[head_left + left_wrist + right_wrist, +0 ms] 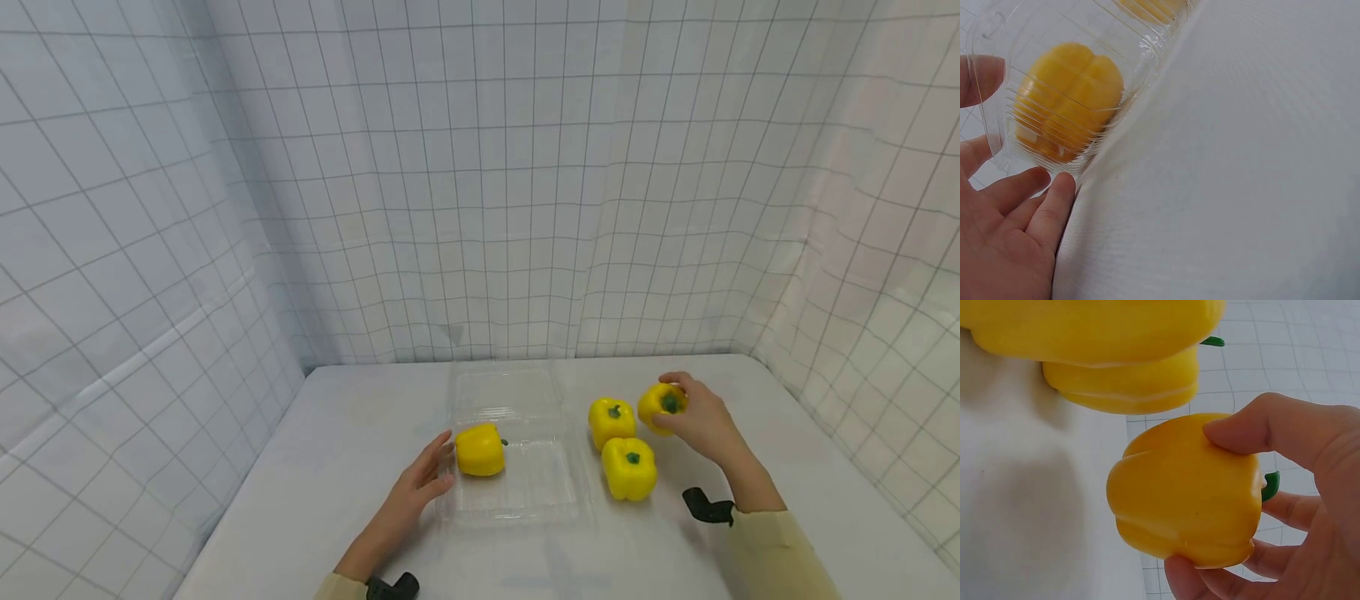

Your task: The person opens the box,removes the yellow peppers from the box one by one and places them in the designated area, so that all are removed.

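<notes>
My right hand [705, 421] grips a yellow bell pepper [1185, 494] with a green stem, thumb on one side and fingers on the other. The pepper appears held just above the table, its shadow showing in the right wrist view. Two more yellow bell peppers, a rear one [611, 423] and a front one [628, 471], stand beside it. A clear plastic container [525, 504] lies with its lid folded back. Inside its left part, another yellow bell pepper [480, 450] rests on its side. My left hand [412, 492] touches the container's left side with extended fingers.
The white table [345, 442] carries everything. White grid-patterned curtains [480, 183] enclose it at the back and both sides. The clear lid [504, 392] lies behind the container's tray. A dark wrist device [708, 506] sits at the right sleeve.
</notes>
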Tool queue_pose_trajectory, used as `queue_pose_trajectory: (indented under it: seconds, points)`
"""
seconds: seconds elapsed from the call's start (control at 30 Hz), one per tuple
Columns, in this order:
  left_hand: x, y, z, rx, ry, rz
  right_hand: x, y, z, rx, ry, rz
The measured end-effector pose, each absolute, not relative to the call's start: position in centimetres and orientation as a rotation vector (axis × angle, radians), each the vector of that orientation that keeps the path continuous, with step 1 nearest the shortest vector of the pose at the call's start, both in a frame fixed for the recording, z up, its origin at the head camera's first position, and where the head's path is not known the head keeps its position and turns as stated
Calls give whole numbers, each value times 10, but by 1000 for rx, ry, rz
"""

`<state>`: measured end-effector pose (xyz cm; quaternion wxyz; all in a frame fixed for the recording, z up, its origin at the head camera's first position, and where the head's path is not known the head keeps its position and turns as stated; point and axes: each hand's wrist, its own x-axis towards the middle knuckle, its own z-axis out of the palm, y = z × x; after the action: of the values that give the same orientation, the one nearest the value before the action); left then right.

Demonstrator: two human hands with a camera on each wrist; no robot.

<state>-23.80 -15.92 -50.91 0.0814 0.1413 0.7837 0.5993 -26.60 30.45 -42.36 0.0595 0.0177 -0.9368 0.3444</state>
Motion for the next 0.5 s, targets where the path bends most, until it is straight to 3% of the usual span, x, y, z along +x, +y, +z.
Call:
queue_pose_trajectory:
  seconds: [0.5]
  points:
    - [-239, -159, -509, 413, 2325, 1797, -271, 308, -442, 47, -3004, 1041]
